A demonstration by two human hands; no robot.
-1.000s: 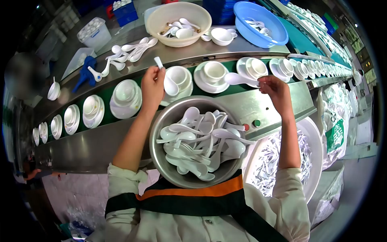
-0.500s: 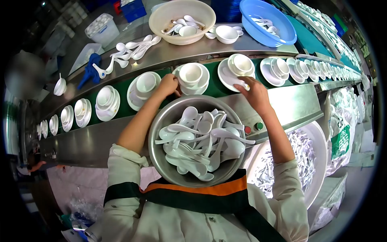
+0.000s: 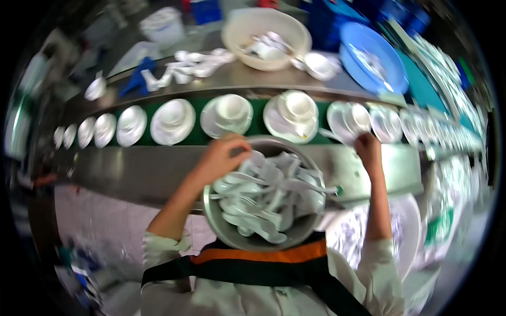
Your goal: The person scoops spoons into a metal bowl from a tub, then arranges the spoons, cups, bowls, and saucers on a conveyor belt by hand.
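While spoons (image 3: 258,205) fill steel bowl (image 3: 302,227) | left hand (image 3: 224,155) near | right hand (image 3: 369,149): spoon (image 3: 332,135)

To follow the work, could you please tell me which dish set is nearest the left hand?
The set just beyond the left hand, its plate edge close by; its neighbours sit farther off.

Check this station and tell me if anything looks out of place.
Loose white spoons lie strewn on the steel counter beside a crumpled blue cloth, uncontained and untidy. One spoon handle pokes over the rim of the steel bowl. No spill or breakage shows, though blur hides detail.
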